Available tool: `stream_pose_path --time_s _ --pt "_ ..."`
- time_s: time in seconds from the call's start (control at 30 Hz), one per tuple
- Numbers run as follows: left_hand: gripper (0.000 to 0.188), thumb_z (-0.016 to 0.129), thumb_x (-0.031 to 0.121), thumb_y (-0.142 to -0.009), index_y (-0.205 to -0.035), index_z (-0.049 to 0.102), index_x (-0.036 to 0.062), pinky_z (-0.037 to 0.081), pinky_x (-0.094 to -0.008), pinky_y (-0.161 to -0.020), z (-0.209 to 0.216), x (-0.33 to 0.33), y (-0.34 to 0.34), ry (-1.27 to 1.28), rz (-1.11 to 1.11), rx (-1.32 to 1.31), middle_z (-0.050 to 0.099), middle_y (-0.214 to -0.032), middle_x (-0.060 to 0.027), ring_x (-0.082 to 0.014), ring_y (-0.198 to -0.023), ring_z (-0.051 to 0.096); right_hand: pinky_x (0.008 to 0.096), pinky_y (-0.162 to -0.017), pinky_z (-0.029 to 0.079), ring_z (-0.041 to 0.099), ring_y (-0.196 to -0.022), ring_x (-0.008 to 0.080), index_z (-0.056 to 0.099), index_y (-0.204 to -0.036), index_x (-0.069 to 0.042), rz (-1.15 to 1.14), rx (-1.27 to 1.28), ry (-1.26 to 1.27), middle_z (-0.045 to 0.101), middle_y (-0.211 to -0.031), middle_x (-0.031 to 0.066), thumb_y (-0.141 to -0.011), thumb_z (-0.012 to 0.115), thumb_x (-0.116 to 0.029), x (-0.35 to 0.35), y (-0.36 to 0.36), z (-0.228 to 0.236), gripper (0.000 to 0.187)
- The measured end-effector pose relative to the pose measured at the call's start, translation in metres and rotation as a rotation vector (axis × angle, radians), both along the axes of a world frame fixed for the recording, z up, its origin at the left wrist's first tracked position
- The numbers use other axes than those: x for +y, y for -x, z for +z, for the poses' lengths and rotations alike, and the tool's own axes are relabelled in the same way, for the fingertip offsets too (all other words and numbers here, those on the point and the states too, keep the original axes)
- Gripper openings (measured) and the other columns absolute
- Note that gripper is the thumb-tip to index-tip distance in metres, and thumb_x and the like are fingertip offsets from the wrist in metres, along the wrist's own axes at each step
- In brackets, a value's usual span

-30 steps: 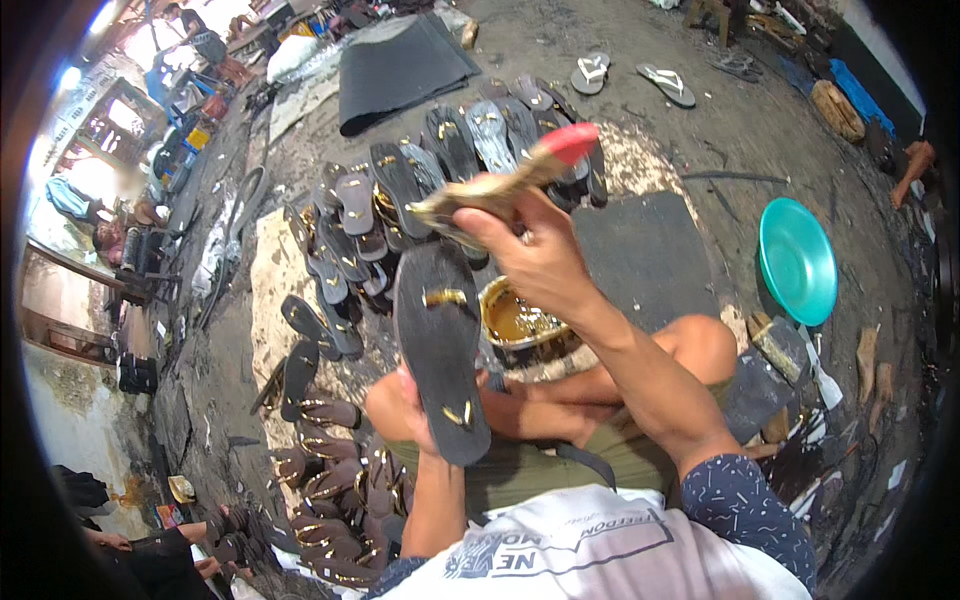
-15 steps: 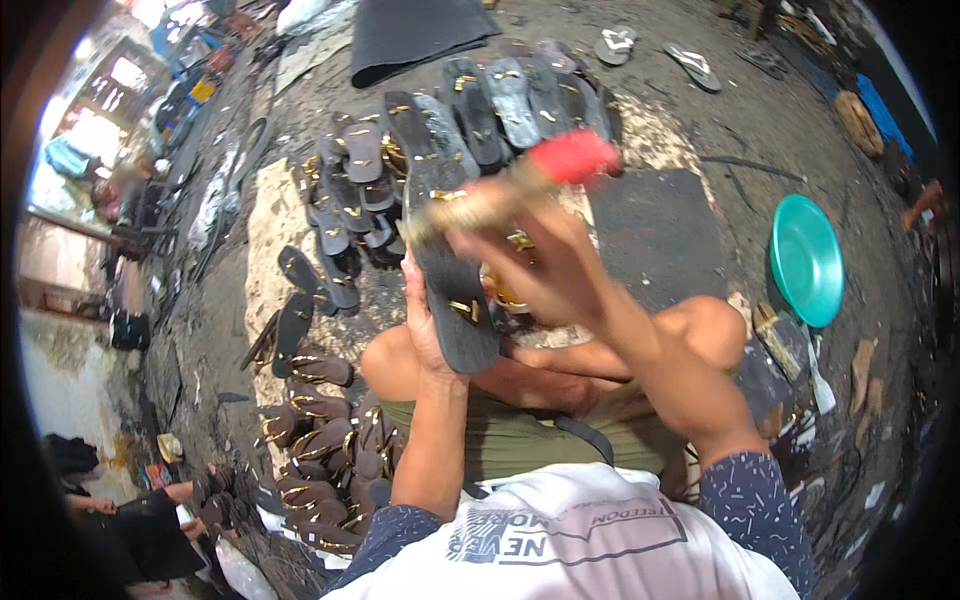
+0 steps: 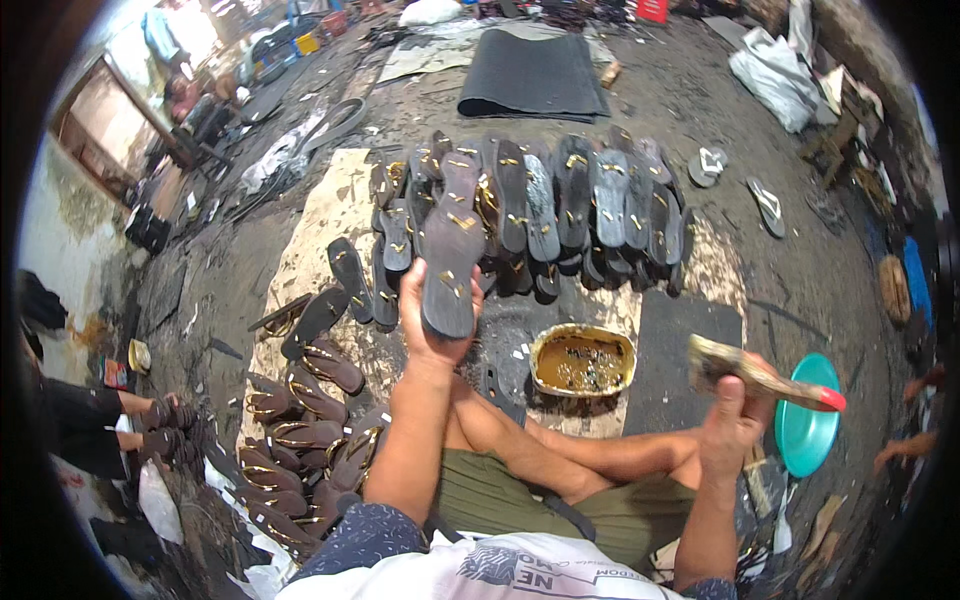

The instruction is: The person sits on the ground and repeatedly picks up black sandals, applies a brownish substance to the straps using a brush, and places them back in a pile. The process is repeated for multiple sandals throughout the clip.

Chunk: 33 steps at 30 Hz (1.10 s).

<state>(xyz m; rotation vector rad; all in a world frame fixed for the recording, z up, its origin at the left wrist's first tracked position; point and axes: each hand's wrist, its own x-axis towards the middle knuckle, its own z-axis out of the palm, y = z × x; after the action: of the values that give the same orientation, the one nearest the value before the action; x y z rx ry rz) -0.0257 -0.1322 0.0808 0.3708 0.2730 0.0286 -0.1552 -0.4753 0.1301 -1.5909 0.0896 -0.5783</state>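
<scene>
My left hand [image 3: 437, 335] grips a dark sandal sole [image 3: 450, 285] by its near end, holding it up in front of my crossed legs. Small gold pieces stick out of its face. Off to the right, my right hand [image 3: 738, 415] is closed round a wide brush [image 3: 722, 362] with a red-ended handle. The brush is well apart from the sole. Between the hands, on the ground, stands a tub [image 3: 586, 391] of brownish liquid with dark bits in it. Beyond the held sole, several similar soles [image 3: 575, 200] lie side by side in rows.
Finished-looking brown sandals with gold straps [image 3: 305, 435] are heaped at my left. A green basin [image 3: 808, 440] stands at my right, past a dark mat [image 3: 690, 350]. Farther off lie a folded black sheet [image 3: 535, 75] and a white sack [image 3: 775, 75]. Another person's feet [image 3: 165, 425] show at far left.
The brush, which was across the sole, has swung away to the right with my right hand. The sole stays in my left hand. My view has tilted up, uncovering the tub.
</scene>
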Motion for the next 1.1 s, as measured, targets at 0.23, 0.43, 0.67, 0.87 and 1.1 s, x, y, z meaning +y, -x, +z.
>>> stream_pose_path --time_s 0.23,0.43,0.67,0.87,1.1 --pt "0.051 0.055 0.043 -0.102 -0.135 0.056 0.0040 0.060 -0.0457 -0.094 -0.036 0.123 -0.119 -0.119 -0.050 -0.184 0.064 -0.126 -0.0196 -0.0343 -0.114 0.065 0.0338 -0.103 0.044 0.058 -0.116 0.0184 0.055 -0.138 0.003 -0.278 0.241 -0.019 0.063 -0.127 0.0103 -0.103 0.067 -0.025 -0.052 0.004 -0.061 0.046" --pt "0.065 0.064 0.043 -0.100 -0.153 0.045 0.0116 0.049 -0.0502 -0.105 -0.084 0.107 -0.126 -0.536 0.132 0.380 0.025 -0.166 -0.0157 -0.0339 -0.140 0.043 0.0375 -0.103 0.048 0.061 -0.116 0.0220 0.058 -0.137 0.001 -0.328 0.282 0.015 0.065 -0.127 0.0123 -0.102 0.068 -0.033 -0.031 -0.011 -0.063 0.050" --pt "0.055 0.072 0.029 -0.093 -0.141 0.059 0.0062 0.047 -0.0419 -0.108 -0.137 0.291 -0.052 -1.804 0.374 0.524 0.063 -0.139 -0.0147 -0.0298 -0.128 0.060 0.0317 -0.099 0.045 0.058 -0.108 0.0152 0.063 -0.120 0.003 -0.266 0.408 0.192 0.066 -0.116 0.0084 -0.105 0.065 -0.032 -0.062 -0.022 -0.089 0.038" --pt "0.061 0.077 0.032 -0.074 -0.130 0.066 0.0102 0.049 -0.0542 -0.103 -0.167 0.421 0.044 -2.362 -0.579 1.117 0.070 -0.126 -0.0199 -0.0401 -0.120 0.066 0.0355 -0.101 0.048 0.064 -0.112 0.0200 0.064 -0.130 0.005 -0.194 0.426 0.061 0.069 -0.124 0.0123 -0.106 0.061 -0.031 -0.039 -0.049 -0.078 0.043" --pt "0.040 0.072 0.036 -0.097 -0.113 0.069 0.0001 0.050 -0.0349 -0.082 -0.120 0.390 0.119 -1.990 -0.048 0.603 0.069 -0.106 -0.0099 -0.0159 -0.087 0.061 0.0379 -0.092 0.054 0.072 -0.102 0.0258 0.074 -0.117 -0.007 0.374 0.670 0.494 0.075 -0.115 0.0143 -0.095 0.073 -0.024 0.015 -0.093 -0.141 0.028"
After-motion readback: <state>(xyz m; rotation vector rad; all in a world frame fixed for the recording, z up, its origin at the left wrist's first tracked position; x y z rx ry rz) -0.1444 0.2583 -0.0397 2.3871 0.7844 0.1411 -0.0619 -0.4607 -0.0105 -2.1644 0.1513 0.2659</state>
